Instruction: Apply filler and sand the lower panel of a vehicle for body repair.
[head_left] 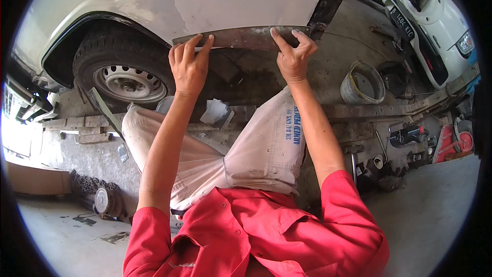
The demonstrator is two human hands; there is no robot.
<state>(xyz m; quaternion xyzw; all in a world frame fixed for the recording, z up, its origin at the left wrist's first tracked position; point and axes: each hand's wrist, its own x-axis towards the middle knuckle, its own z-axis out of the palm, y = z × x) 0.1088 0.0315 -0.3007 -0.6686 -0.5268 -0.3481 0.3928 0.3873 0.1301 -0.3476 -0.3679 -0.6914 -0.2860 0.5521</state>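
A long, thin strip of dark, worn sheet metal (241, 38) lies along the lower edge of a whitish vehicle body panel (246, 0). Near its left end my left hand (188, 67) grips it, thumb and fingers pinching its edge. Toward the other end my right hand (293, 56) pinches it too, thumb and index finger pressed on its face. Both arms reach forward over my knees. The strip's back side is hidden. Left of my left hand stands the vehicle's wheel (129, 83), with a black tyre and a pale rim.
A grimy bucket (363, 83) stands on the right, with a white car (445, 25) beyond it. Near my right knee are a hammer (353, 160), a dark bottle (407, 136) and red objects (452, 142). A crumpled white sheet (216, 111) lies between my legs.
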